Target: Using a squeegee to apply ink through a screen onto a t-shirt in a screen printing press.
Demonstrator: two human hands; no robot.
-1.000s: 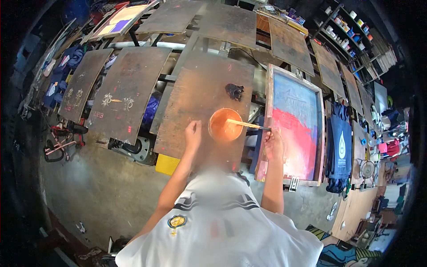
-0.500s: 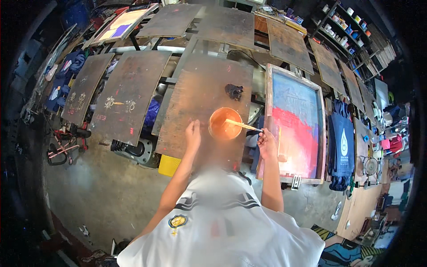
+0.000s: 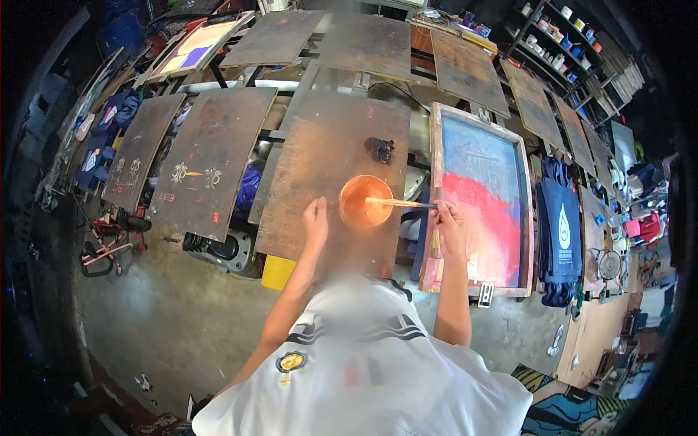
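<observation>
An orange-coated tub [image 3: 347,216] of orange paint stands on a worn wooden board [image 3: 298,156]. My right hand [image 3: 450,220], to the right of the tub, grips the dark end of a stirring stick [image 3: 396,203]. The stick's pale, paint-smeared part reaches over the tub's rim into the paint. My left hand [image 3: 315,221] is closed at the board, left of the tub and apart from it, with nothing visible in the fingers. A crumpled black lump [image 3: 379,150] lies on the board beyond the tub.
To the right, a wooden-framed printing screen [image 3: 480,156] smeared blue and red lies beside my right hand. Dark blue tote bags [image 3: 560,232] hang past it. More boards [image 3: 207,156] stand to the left and behind. A shelf of bottles [image 3: 560,47] is at the far right.
My right hand has moved slightly right and its end of the stick has risen, so the stick now lies nearly level across the view. My left hand is almost unmoved.
</observation>
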